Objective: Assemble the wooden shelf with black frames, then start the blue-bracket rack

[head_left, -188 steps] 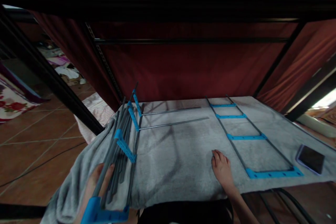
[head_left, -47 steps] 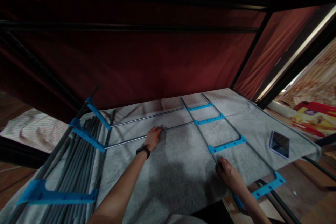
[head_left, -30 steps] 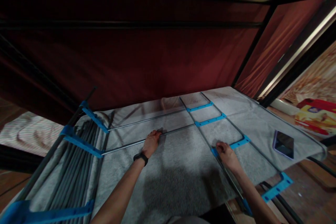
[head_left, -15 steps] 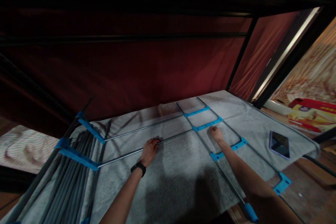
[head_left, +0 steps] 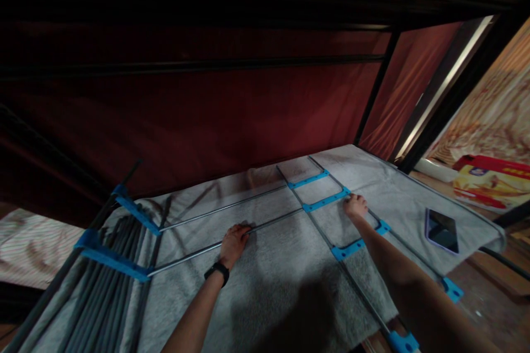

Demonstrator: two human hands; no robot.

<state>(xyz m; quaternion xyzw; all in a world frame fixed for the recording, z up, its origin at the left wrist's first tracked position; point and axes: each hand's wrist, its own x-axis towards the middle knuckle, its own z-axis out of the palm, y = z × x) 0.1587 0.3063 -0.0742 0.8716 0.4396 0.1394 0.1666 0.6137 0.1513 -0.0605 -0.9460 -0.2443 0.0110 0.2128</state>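
A frame of grey metal tubes and blue plastic brackets lies across the grey blanket. My left hand [head_left: 235, 241], with a dark watch on the wrist, is closed around the nearer cross tube [head_left: 188, 255]. That tube runs from a blue bracket [head_left: 118, 260] on the left to the ladder-like section on the right. My right hand [head_left: 356, 206] has its fingers closed at the right side tube, beside the end of a blue bracket [head_left: 327, 198]. A second cross tube [head_left: 226, 207] lies farther back. Another blue bracket [head_left: 348, 249] is partly behind my right forearm.
A bundle of grey tubes [head_left: 103, 287] lies at the left. On the blanket [head_left: 265, 281] at the right is a phone [head_left: 442, 230]. A red and yellow package [head_left: 492, 182] sits beyond it. Dark posts and red fabric [head_left: 232, 116] enclose the back.
My right hand has moved right, from between the side tubes to the right side tube. My left hand keeps its hold on the cross tube. The view has shifted slightly.
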